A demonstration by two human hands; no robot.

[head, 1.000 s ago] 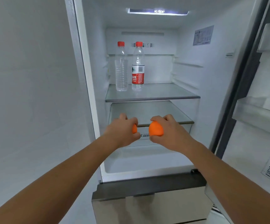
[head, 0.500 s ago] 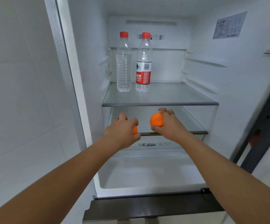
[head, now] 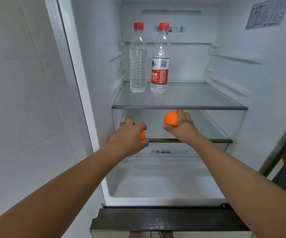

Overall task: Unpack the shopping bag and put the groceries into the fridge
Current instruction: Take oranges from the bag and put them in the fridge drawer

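My left hand [head: 130,134] and right hand [head: 181,125] each cup one round orange fruit [head: 171,119], reaching in so both can land on the lower glass shelf [head: 212,133].

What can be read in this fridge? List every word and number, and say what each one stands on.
"山泉": label of the right water bottle; its start is turned away.
"SPRING": same label.
"550ml": same label.
"冷藏": drawer front.
"FRESHBOX": drawer front; boxed print below it too small.
Sticker on the right wall: too small to read.
Panel behind the bottles: blurred, partly hidden.
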